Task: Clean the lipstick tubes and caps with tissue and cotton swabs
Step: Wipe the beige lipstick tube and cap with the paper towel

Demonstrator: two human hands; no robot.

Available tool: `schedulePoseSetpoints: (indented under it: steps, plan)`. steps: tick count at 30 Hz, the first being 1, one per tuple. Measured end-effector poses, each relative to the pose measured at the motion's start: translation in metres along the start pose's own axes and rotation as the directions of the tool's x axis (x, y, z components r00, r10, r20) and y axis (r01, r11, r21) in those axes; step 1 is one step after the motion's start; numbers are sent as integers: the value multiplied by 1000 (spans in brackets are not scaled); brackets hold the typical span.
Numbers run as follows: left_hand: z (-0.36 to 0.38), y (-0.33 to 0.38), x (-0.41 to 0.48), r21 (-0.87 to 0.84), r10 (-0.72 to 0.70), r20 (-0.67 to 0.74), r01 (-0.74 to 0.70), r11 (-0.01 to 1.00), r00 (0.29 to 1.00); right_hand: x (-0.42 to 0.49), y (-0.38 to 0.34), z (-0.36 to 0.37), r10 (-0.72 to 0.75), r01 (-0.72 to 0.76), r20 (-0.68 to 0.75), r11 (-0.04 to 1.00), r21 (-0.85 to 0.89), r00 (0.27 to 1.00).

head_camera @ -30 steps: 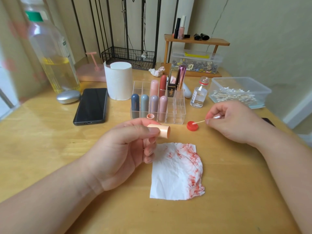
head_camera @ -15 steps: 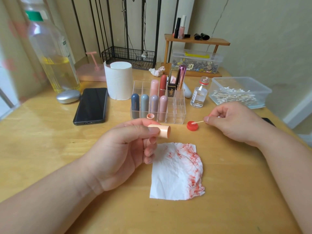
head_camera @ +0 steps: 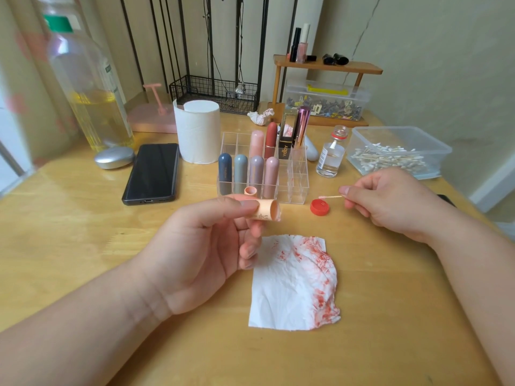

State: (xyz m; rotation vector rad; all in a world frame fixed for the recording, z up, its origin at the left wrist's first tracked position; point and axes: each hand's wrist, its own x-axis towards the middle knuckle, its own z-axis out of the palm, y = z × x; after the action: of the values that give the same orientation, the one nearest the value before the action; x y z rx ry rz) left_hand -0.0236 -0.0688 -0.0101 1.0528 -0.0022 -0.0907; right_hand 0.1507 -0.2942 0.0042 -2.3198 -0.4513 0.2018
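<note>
The left hand (head_camera: 195, 246) is curled, with its thumb on top and fingers beneath pinching a peach lipstick cap (head_camera: 264, 210) just above the table (head_camera: 83, 232). The cap lies level, its long axis running 9 to 3 o'clock and its open mouth facing 3 o'clock. The right hand (head_camera: 390, 201), at 3 o'clock from the cap, is loosely closed and pinches a cotton swab (head_camera: 330, 196) by one end. The swab is nearly level and its pink-tinged tip points to 9 o'clock, just over a red bottle cap (head_camera: 320, 207) that lies upturned on the table. A red-stained tissue (head_camera: 292, 282) lies flat at 6 o'clock from the cap, with bare table on either side of it. The clear organizer (head_camera: 298, 174) of lipsticks stands close at 12 o'clock, and a tub of cotton swabs (head_camera: 398, 154) sits at 12 o'clock from the right hand, near the table's edge.
</note>
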Motion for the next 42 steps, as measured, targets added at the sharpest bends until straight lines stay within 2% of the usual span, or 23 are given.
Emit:
schedulePoseSetpoints:
  steps: [4,7,10,12,13,17,20,25,30,35,42]
  plan:
    - [-1,1,1,-34,-8,7,8,999,1000,2,4,1,17,-18,21,998,59,1000]
    - [-2,3,1,-102,-36,31,38,994,999,0,1,0,1,-13,40,949,316,999]
    - [-4,5,1,-144,-37,43,43,989,998,-13,-19,-5,-156,121,-5,743,658,988]
    - [-4,4,1,-134,-32,43,37,990,999,-27,-35,-9,-277,238,-75,619,748,958]
    - [-3,4,1,-126,-32,43,37,991,999,-34,-42,-9,-336,295,-102,593,750,936]
    - [-3,2,1,-89,-42,29,45,995,999,-60,-58,1,-557,530,-131,654,540,820]
    - [-3,1,2,-66,-47,27,48,997,999,-67,-60,10,-621,618,-133,687,382,773]
    - [-3,0,2,-70,-56,-5,56,996,998,-66,-56,17,-624,631,-123,730,262,772]
    - [-1,-1,1,-26,-49,-5,49,998,999,-70,-59,23,-631,641,-126,728,243,765]
    - [-1,-1,1,-27,-44,-10,44,999,999,-71,-60,22,-665,676,-120,728,114,737]
    - [-2,-1,0,0,-11,-14,11,1000,1000,-73,-61,17,-669,670,-64,742,1,741]
